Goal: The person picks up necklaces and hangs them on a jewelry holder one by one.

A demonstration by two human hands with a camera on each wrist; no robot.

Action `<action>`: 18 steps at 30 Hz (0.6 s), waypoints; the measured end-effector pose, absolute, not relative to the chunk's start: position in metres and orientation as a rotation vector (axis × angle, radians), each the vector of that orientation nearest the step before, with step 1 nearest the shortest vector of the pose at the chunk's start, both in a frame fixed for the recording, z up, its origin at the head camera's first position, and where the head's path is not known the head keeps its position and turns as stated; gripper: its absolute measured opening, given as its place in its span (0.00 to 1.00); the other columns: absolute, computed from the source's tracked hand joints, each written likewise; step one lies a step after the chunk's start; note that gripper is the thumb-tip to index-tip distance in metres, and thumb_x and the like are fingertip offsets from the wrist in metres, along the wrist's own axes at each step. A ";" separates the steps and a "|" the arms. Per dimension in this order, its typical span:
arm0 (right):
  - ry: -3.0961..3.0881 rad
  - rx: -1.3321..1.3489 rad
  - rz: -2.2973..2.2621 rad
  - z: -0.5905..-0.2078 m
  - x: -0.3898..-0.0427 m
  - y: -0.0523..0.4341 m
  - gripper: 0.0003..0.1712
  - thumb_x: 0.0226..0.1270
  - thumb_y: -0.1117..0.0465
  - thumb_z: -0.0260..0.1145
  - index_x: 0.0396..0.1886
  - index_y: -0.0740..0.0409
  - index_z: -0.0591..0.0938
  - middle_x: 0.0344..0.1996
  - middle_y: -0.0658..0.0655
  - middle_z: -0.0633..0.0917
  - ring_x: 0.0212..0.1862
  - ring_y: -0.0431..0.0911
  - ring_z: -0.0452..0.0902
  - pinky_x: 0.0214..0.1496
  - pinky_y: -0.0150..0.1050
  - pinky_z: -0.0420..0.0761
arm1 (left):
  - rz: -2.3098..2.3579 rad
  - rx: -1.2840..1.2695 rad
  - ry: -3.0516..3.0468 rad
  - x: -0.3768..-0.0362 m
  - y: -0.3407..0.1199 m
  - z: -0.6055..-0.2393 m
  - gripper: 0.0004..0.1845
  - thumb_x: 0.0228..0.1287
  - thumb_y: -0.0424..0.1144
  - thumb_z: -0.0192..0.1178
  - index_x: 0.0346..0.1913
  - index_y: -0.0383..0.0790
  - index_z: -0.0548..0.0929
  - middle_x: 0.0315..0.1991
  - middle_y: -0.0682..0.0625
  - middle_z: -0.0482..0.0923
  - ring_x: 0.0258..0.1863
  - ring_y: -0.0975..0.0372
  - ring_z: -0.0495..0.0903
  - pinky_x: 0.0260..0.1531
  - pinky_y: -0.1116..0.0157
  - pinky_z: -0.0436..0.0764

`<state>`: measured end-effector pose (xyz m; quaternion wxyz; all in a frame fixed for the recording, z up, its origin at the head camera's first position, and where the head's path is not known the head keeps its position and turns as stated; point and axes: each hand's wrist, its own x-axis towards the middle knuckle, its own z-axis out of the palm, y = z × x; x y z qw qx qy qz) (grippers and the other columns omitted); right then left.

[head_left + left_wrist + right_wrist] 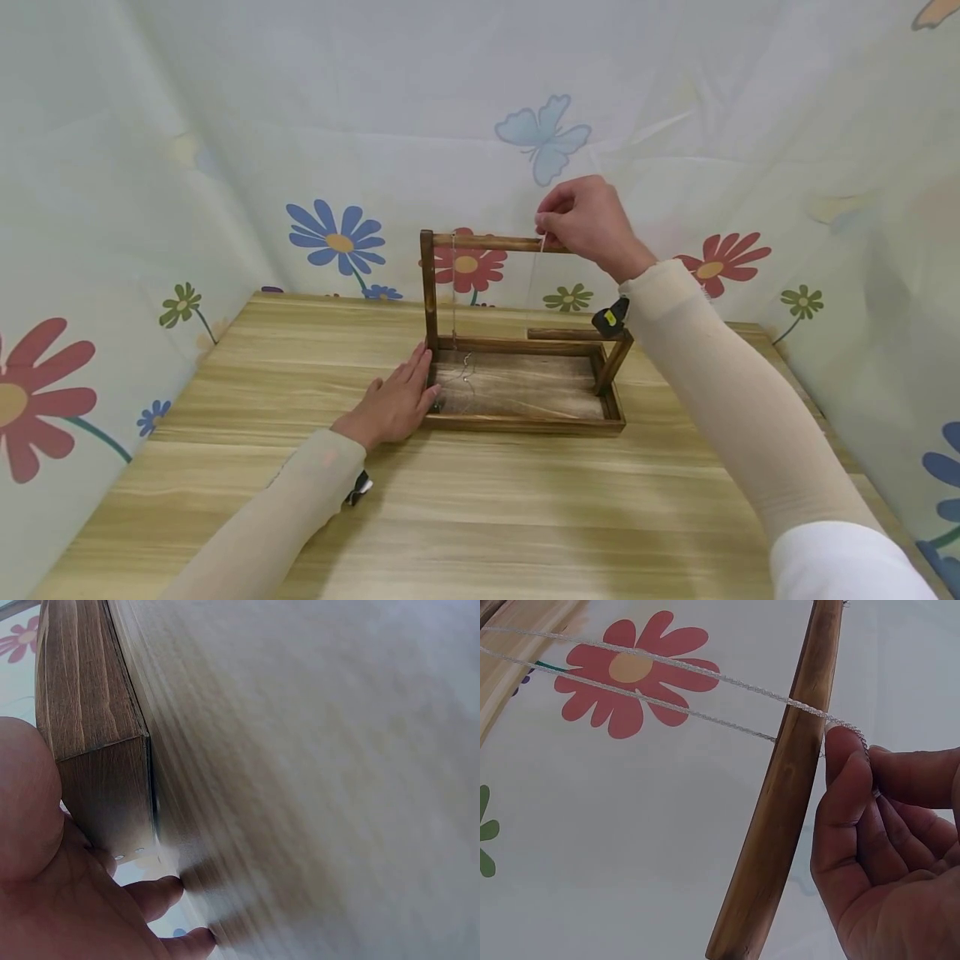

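Silver chain pinched by right hand at wooden bar, just above frame centre
Left hand, fingers straight, touches tray, lower centre; a loosened pinch could drop the chain

Wood-grain table, perhaps laminate, brown wooden stand on it

Soft Light, Uneven Sharpness

In the head view, the table is lit softly, faint shadows are cast near the arms, and a wide-angle stretch is seen toward the edges; the chain is barely resolved. In the left wrist view, much of the table is blurred and washed out, with dark shadows thrown beside the left hand. The right wrist view is dimmer, yet the chain is rendered crisply.
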<state>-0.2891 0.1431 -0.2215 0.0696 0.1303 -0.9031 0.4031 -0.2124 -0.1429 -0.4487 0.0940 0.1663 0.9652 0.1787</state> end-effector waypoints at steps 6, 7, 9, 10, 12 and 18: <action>-2.722 0.395 1.201 -0.223 -0.291 0.138 0.08 0.74 0.64 0.68 0.43 0.65 0.89 0.40 0.65 0.91 0.28 0.42 0.87 0.35 0.31 0.87 | 0.527 0.497 2.864 -0.213 -0.143 -0.449 0.39 0.86 0.55 0.37 0.86 0.40 0.39 0.87 0.45 0.31 0.84 0.41 0.51 0.74 0.28 0.54; -2.724 0.399 1.197 -0.223 -0.291 0.137 0.08 0.74 0.63 0.68 0.42 0.65 0.89 0.40 0.65 0.91 0.28 0.42 0.87 0.35 0.32 0.87 | 0.528 0.498 2.864 -0.213 -0.143 -0.449 0.39 0.86 0.55 0.37 0.86 0.40 0.39 0.87 0.45 0.31 0.84 0.41 0.52 0.74 0.28 0.54; -2.723 0.406 1.196 -0.223 -0.291 0.135 0.08 0.74 0.63 0.68 0.42 0.65 0.89 0.40 0.65 0.91 0.28 0.42 0.87 0.35 0.32 0.87 | 0.530 0.500 2.865 -0.213 -0.143 -0.449 0.39 0.86 0.55 0.37 0.86 0.40 0.39 0.87 0.45 0.31 0.84 0.40 0.52 0.74 0.28 0.54; -2.724 0.410 1.194 -0.223 -0.290 0.134 0.08 0.74 0.63 0.67 0.42 0.65 0.89 0.40 0.65 0.91 0.28 0.43 0.87 0.35 0.32 0.87 | 0.531 0.501 2.865 -0.213 -0.143 -0.449 0.39 0.86 0.55 0.37 0.86 0.40 0.39 0.87 0.45 0.32 0.84 0.40 0.52 0.74 0.28 0.54; -2.726 0.419 1.189 -0.222 -0.290 0.132 0.08 0.74 0.63 0.67 0.42 0.64 0.89 0.40 0.65 0.91 0.29 0.43 0.87 0.35 0.32 0.87 | 0.534 0.503 2.864 -0.212 -0.143 -0.449 0.39 0.86 0.55 0.37 0.86 0.40 0.39 0.87 0.45 0.31 0.83 0.40 0.52 0.74 0.28 0.54; -2.728 0.437 1.180 -0.222 -0.289 0.125 0.08 0.74 0.64 0.67 0.43 0.65 0.88 0.40 0.64 0.90 0.30 0.44 0.87 0.35 0.32 0.87 | 0.534 0.504 2.864 -0.213 -0.142 -0.450 0.39 0.86 0.55 0.37 0.86 0.40 0.39 0.88 0.45 0.32 0.83 0.40 0.52 0.74 0.28 0.54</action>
